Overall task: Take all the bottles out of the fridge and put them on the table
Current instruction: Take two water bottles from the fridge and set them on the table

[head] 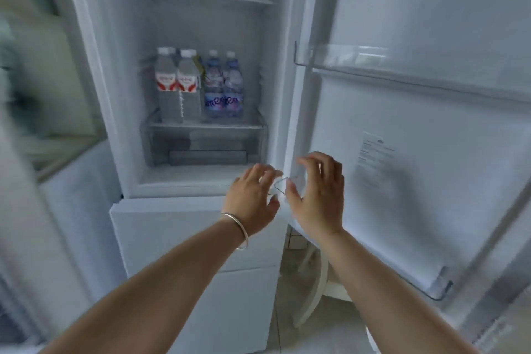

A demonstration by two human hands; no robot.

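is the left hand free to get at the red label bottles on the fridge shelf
Probably yes. The left hand is open and empty, the fridge door is swung wide, and the red label bottles stand at the shelf front with nothing before them.

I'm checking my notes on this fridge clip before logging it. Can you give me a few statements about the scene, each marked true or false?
1. The fridge door stands open. True.
2. The bottles sit on the top shelf. False: the red-labelled bottles and blue-labelled bottles stand on the lower shelf, above the drawer.
3. The left hand grips a bottle. False: it is open and empty.
4. The right hand is outside the fridge, near its lower edge. True.
5. A bracelet is on the left wrist. True.
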